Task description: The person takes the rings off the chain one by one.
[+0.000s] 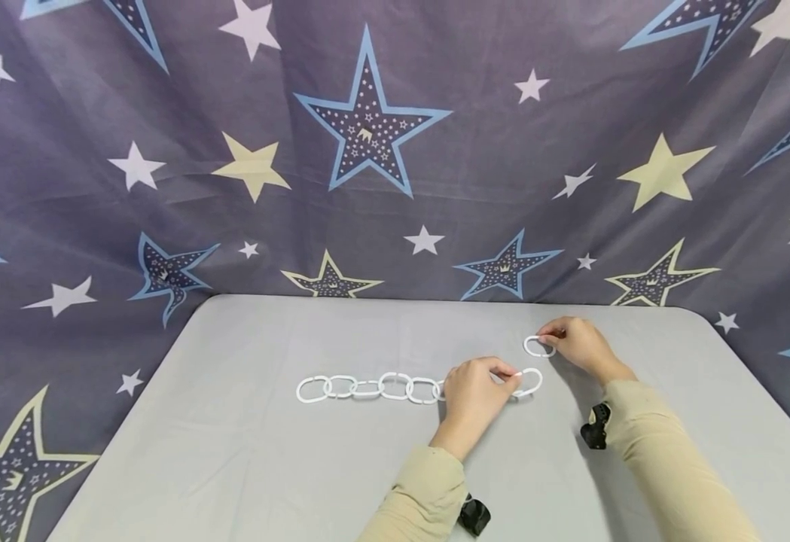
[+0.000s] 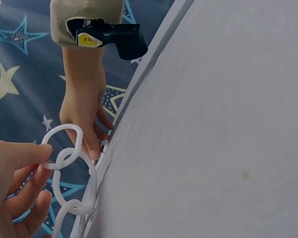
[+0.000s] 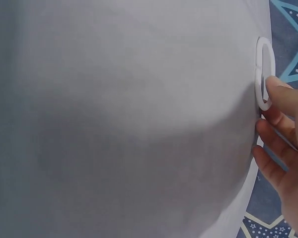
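A chain of several white plastic links (image 1: pixel 395 385) lies across the table, running left to right. My left hand (image 1: pixel 472 391) pinches the link at the chain's right end (image 2: pixel 78 144) between thumb and finger, and covers part of the chain in the head view. Farther back and to the right, my right hand (image 1: pixel 581 348) pinches a single loose white link (image 1: pixel 529 348) by its edge. That link (image 3: pixel 259 69) shows a small split in its side in the right wrist view. The loose link is apart from the chain.
The grey table (image 1: pixel 232 467) has rounded far corners. Behind it hangs a dark curtain (image 1: pixel 435 203) printed with stars. A black wrist camera (image 1: pixel 596 427) sits on the right sleeve, and another (image 1: pixel 474 516) on the left.
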The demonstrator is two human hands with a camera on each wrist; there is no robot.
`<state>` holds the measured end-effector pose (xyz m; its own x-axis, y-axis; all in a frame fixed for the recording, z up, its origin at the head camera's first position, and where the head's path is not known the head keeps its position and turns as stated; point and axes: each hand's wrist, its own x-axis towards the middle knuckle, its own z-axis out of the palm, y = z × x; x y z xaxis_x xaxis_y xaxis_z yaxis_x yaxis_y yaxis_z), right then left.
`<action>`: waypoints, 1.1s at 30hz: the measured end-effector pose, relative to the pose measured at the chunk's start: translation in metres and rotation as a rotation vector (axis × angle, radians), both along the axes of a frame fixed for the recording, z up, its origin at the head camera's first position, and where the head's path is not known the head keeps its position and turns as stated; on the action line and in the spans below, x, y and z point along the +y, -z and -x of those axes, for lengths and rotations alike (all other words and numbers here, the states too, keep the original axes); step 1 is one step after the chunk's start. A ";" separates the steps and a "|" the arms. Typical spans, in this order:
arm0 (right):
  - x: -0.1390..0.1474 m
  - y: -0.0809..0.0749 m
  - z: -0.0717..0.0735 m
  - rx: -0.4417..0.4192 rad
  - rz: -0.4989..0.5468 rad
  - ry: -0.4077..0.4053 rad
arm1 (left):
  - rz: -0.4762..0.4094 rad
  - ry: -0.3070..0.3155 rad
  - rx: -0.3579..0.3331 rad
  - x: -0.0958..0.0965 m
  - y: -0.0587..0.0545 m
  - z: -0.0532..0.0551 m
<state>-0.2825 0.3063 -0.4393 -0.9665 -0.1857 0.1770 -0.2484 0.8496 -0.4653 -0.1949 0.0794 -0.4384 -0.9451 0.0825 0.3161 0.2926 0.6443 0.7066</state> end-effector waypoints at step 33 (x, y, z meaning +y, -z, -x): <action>-0.006 -0.016 -0.052 -0.047 0.343 -0.008 | -0.018 0.031 -0.057 -0.012 -0.006 0.008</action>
